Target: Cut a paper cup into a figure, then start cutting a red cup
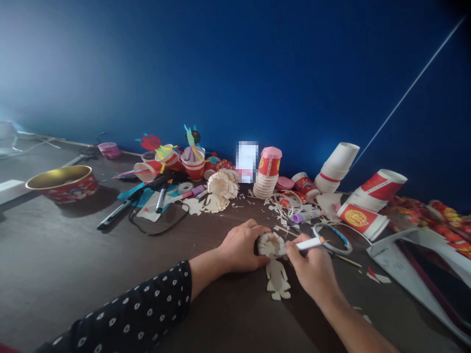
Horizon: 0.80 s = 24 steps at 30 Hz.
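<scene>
While the left hand (241,247) is curling half closed and pressing against a round paper cutout (270,244), the right hand (311,268) is gripping a white marker (305,243) firmly, its tip lost against the cutout, so any contact is hard to make out. A paper figure (277,280) is lying on the dark table (73,255) just below, its top end hidden by the cutout. A looped blue-and-white strip (333,238) is sitting just beside the marker, while the dotted left sleeve (128,309) and right forearm (353,328) are running off the bottom edge.
</scene>
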Available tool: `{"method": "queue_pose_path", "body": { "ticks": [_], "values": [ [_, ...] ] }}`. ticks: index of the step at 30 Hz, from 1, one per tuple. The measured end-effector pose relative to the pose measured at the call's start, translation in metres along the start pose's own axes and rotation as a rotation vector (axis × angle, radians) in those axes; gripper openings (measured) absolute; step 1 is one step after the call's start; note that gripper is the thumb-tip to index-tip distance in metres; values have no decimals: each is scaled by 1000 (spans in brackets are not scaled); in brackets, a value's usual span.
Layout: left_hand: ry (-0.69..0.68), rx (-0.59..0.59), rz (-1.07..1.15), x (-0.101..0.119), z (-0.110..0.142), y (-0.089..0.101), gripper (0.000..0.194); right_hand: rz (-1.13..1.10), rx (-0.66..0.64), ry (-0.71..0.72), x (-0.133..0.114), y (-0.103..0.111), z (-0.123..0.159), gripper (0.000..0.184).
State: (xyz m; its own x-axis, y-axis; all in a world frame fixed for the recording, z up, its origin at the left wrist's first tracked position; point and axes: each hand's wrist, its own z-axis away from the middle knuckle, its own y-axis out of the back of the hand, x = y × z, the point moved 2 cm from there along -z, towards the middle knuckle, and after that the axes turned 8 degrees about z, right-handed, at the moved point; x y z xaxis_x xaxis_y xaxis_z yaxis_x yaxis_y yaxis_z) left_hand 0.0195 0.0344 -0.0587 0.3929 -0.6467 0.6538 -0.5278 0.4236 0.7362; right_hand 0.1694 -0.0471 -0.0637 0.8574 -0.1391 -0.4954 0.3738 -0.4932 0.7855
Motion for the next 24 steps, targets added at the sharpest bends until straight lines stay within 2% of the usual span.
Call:
{"method": "queue_pose_path", "body": {
  "ticks": [18, 21, 24],
  "values": [
    [-13, 11, 9, -1, 0, -1, 56, 15, 34, -22, 0, 0, -1, 22],
    [-20, 13, 10, 0, 0, -1, 54, -78, 47, -46, -1, 2, 1, 24],
    [-33, 10, 11, 0, 0, -1, 52, -379, 67, -145, -1, 2, 2, 25]
  ]
}}
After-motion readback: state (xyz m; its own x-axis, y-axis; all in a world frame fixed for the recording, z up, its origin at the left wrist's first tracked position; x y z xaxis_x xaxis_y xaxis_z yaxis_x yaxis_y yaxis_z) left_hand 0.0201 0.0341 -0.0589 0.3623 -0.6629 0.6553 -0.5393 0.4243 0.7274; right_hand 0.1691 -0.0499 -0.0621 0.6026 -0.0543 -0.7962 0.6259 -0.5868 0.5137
